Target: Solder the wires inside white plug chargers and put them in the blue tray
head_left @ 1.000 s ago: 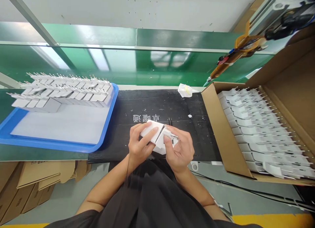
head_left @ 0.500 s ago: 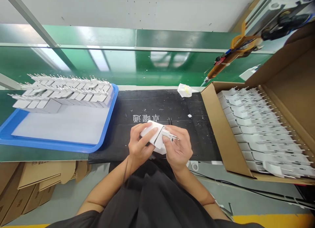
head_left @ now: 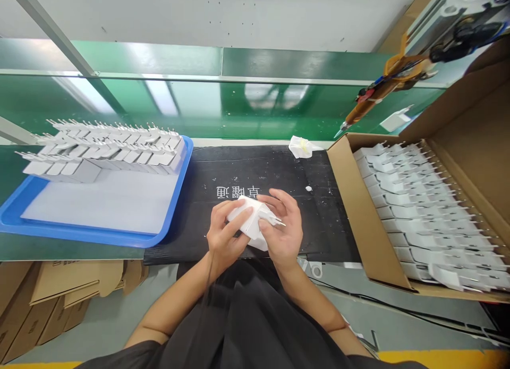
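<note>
A white plug adapter (head_left: 252, 224) is held in front of my body, above the black mat. My left hand (head_left: 228, 228) is closed around its body, the thumb lying along the upper face. My right hand (head_left: 283, 225) is at the pronged end, its thumb pressed against the plug part while the other fingers curve loosely behind. The metal prongs point right. A white piece shows beneath the adapter; whether it is cloth or paper I cannot tell.
On the left, a blue tray (head_left: 157, 236) bears rows of white plug adapters (head_left: 119, 151). An open cardboard box (head_left: 354, 209) of similar adapters stands right. An orange-brown dispensing tool (head_left: 364, 108) hangs above the green belt (head_left: 223, 111), near another adapter (head_left: 395, 120). Crumpled white tissue (head_left: 300, 147) lies on the black mat (head_left: 215, 167).
The dark gap between the adapter's body and its plug part has closed. My right fingers have loosened and spread. Beyond the box, a white adapter on the belt has moved left into view.
</note>
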A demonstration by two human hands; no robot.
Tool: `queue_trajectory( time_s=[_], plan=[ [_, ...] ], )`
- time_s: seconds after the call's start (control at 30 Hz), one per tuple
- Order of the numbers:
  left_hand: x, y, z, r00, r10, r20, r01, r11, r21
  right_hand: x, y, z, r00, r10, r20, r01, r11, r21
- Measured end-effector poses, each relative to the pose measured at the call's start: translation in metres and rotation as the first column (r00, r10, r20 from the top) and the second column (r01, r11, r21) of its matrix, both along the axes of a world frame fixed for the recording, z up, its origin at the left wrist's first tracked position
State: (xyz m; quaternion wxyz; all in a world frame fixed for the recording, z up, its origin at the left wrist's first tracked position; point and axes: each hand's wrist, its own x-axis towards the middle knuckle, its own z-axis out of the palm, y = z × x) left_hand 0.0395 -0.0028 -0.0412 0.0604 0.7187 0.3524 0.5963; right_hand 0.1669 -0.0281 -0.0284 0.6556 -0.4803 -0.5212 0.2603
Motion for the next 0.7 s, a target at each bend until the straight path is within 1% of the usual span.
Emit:
queue_trajectory(
  time_s=[0.07, 0.1, 0.13, 0.17, 0.23, 0.33, 0.4, 0.47, 0.53, 0.6, 0.67, 0.7],
  plan=[
    [-0.001, 0.000, -0.001, 1.000, 0.002, 0.013, -0.002, 1.000, 0.000, 0.000, 0.001, -0.003, 0.990, 0.121, -0.079, -0.127, 0.988, -0.082],
    [-0.001, 0.000, -0.001, 1.000, 0.009, 0.013, -0.009, 1.000, -0.005, 0.000, 0.002, -0.005, 0.983, 0.155, -0.098, -0.166, 0.980, -0.109],
    [-0.001, 0.000, -0.002, 1.000, 0.019, 0.008, -0.019, 1.000, -0.014, 0.000, 0.002, -0.007, 0.981, 0.164, -0.103, -0.176, 0.976, -0.129],
    [-0.002, 0.000, -0.002, 1.000, 0.029, -0.004, -0.029, 0.999, -0.025, 0.000, 0.003, -0.010, 0.984, 0.148, -0.101, -0.161, 0.977, -0.140],
    [-0.006, 0.000, -0.003, 0.998, 0.027, -0.052, -0.030, 0.998, -0.046, 0.002, 0.004, -0.015, 0.994, 0.076, -0.074, -0.087, 0.983, -0.161],
    [-0.015, 0.001, -0.002, 0.979, -0.006, -0.206, -0.002, 0.999, -0.038, 0.004, 0.008, -0.023, 0.998, -0.050, 0.025, 0.054, 0.978, -0.202],
    [-0.023, 0.000, -0.002, 0.939, 0.014, -0.342, -0.016, 1.000, -0.003, 0.003, 0.011, -0.026, 0.992, -0.082, 0.097, 0.102, 0.969, -0.224],
    [-0.031, 0.000, -0.002, 0.888, 0.065, -0.454, -0.054, 0.998, 0.038, 0.000, 0.015, -0.028, 0.985, -0.075, 0.156, 0.112, 0.964, -0.243],
    [-0.041, -0.001, -0.004, 0.859, 0.099, -0.502, -0.081, 0.995, 0.057, -0.004, 0.017, -0.027, 0.973, -0.019, 0.231, 0.084, 0.959, -0.271],
    [-0.057, 0.002, -0.006, 0.863, 0.107, -0.493, -0.103, 0.994, 0.034, -0.007, 0.019, -0.025, 0.948, 0.102, 0.301, -0.005, 0.953, -0.304],
    [-0.084, 0.008, -0.007, 0.887, 0.150, -0.437, -0.179, 0.983, -0.027, -0.008, 0.021, -0.022, 0.921, 0.238, 0.308, -0.138, 0.939, -0.314],
    [-0.102, 0.013, -0.007, 0.892, 0.204, -0.404, -0.249, 0.967, -0.062, -0.007, 0.022, -0.020, 0.917, 0.271, 0.292, -0.180, 0.936, -0.304]
  ],
)
